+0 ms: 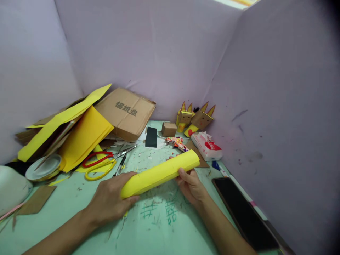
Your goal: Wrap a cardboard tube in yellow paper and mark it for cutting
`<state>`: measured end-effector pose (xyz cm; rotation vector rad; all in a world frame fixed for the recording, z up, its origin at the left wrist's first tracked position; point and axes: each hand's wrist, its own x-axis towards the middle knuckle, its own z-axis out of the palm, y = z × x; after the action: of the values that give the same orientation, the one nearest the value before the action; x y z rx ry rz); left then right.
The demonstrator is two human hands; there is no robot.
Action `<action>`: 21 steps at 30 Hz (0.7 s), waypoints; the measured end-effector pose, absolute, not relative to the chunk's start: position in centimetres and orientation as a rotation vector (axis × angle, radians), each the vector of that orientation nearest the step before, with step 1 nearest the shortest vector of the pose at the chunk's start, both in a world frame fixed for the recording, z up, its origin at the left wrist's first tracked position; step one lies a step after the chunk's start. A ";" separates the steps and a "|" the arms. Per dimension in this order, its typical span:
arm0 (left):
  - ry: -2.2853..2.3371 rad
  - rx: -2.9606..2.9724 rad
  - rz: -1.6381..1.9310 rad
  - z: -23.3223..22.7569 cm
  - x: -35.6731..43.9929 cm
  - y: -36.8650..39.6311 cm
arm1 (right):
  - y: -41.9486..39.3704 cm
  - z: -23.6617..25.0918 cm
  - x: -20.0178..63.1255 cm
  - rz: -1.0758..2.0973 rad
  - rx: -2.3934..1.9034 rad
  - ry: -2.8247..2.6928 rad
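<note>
A tube of rolled yellow paper (160, 173) is held slantwise above the green tabletop (148, 237), its right end higher in the view. My left hand (114, 196) is wrapped round the tube's left end, with the thumb beneath. At the other end, my right hand (191, 184) grips the tube from below, thumb on the near side and fingertips showing behind it. A long seam runs along the lower side of the roll. Scissors (113, 159) with one red and one yellow handle lie beyond my left hand, beside a black pen (120, 165).
Yellow paper sheets (85, 138) and a cardboard box (124, 113) lean at the back left. Cardboard figures (202, 118), a small cardboard block (169, 129) and a tissue pack (206, 146) stand at the back right. A phone (244, 212) lies right; a tape roll (44, 168) lies left.
</note>
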<state>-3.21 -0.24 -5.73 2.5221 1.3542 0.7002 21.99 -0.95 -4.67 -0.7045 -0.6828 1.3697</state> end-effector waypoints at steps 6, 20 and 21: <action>1.325 2.517 0.791 -6.0 -3.4 0.1 | -0.9 -5.1 22.3 1.357 -0.701 -0.719; 1.316 2.541 0.815 -5.9 -3.3 0.0 | -1.0 -4.9 21.9 1.397 -0.704 -0.728; 1.318 2.547 0.815 -5.9 -3.3 0.0 | -1.0 -4.8 21.9 1.399 -0.705 -0.725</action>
<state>-3.25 0.03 -5.87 2.5466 1.3176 0.8150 21.91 -1.02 -4.82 -0.7055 -0.7252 1.3994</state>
